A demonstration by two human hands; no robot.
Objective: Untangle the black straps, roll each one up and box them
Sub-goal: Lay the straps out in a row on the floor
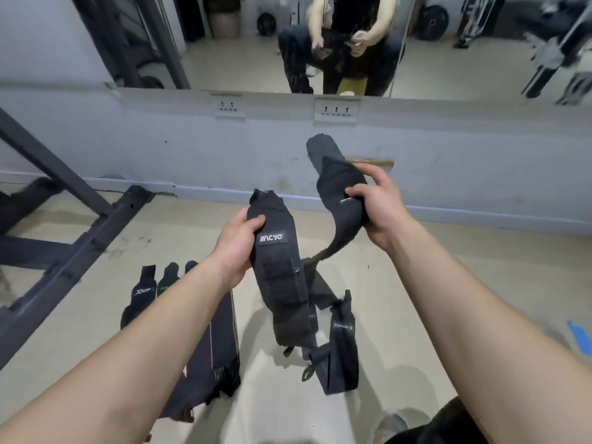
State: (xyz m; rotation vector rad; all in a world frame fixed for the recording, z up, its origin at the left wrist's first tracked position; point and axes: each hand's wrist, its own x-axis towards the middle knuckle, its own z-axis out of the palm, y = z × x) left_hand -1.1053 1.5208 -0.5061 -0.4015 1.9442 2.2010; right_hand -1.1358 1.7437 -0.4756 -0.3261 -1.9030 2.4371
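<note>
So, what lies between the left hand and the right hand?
In the head view, just the labelled strap that the left hand grips, and the curved strap in the right hand, whose tail runs down behind it.

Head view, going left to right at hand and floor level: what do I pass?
dark metal frame → straps lying on the floor → left hand → logo-patch strap → curled strap → right hand → blue tape
</note>
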